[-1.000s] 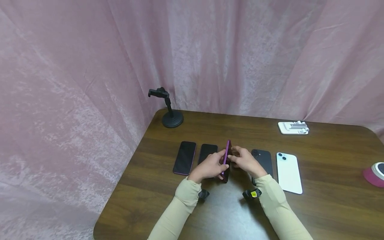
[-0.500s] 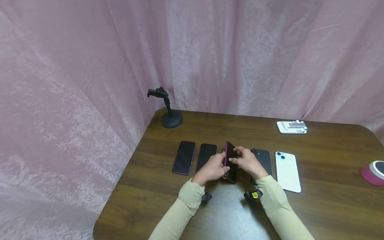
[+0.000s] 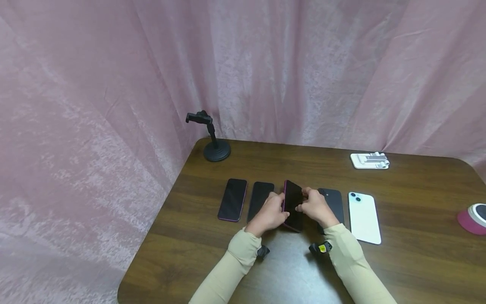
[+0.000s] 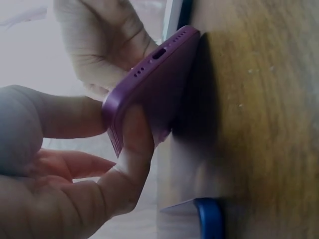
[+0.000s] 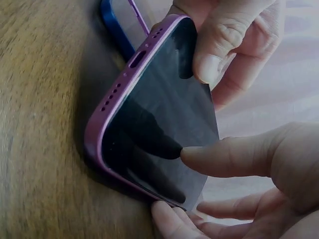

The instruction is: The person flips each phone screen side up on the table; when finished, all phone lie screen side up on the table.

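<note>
Tipped flatter than a second ago, the purple-framed rectangular phone with a glossy black screen [image 3: 292,196] slants, left edge raised, over the brown wood-grain table [image 3: 171,253], right of and below the frame's middle. My left hand [image 3: 268,214] clamps that edge between thumb and fingers; my right hand [image 3: 317,207] pinches the opposite edge, thumb on the screen. Pale yellow sleeves [image 3: 226,269] angle inward from the frame's bottom.

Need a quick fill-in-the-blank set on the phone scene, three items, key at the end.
1. The left hand and right hand hold a tilted phone whose frame is coloured ____.
2. The white phone lies with its camera side facing ____.
3. In the head view, the black stand is at the far ____ corner of the table.

Missing words: purple; up; left.
</note>
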A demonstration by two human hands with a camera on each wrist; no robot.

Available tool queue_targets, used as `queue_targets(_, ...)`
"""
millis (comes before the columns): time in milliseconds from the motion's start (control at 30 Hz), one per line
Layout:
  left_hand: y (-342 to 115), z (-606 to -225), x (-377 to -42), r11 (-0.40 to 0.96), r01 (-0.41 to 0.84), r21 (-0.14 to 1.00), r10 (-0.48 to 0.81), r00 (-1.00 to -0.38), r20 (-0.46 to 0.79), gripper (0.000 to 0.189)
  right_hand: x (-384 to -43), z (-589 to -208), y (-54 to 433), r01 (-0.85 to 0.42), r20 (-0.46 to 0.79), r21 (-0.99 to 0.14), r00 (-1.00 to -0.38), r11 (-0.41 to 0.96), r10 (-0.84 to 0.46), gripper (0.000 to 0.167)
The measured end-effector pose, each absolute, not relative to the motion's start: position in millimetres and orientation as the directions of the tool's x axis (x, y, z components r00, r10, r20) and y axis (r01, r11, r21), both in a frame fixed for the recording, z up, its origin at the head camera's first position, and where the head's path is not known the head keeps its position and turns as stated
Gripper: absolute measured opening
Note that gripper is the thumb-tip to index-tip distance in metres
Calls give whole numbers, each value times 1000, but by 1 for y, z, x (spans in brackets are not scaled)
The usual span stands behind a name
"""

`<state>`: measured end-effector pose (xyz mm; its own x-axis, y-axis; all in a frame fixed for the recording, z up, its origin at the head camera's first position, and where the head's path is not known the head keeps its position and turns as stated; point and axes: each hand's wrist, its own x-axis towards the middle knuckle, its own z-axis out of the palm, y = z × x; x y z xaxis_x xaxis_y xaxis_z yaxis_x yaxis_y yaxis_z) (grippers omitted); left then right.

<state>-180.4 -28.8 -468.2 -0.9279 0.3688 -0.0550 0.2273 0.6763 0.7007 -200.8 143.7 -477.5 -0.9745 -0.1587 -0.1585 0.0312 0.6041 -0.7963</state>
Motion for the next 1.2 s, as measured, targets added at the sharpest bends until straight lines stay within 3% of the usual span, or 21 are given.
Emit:
queue_targets(233, -29, -473, -179, 701, 172, 692, 317, -945, -86, 61, -203, -478, 140, 66, -183, -771, -976, 633, -120, 36)
queue_targets(533, -27, -473, -179, 721, 150, 677, 303, -946, -113, 65, -203, -475, 142, 122, -244, -767, -964, 630, -110, 56)
queue_targets(833, -21, -465, -174, 752, 89, 654, 271, -945, -182, 69, -201, -476, 146, 132, -243, -790, -964, 599, -109, 56)
queue_targets(1200, -12, -471, -169, 769, 107, 631, 268, -949, -166, 77, -199, -479, 147, 122, -224, -771, -971, 625, -87, 58)
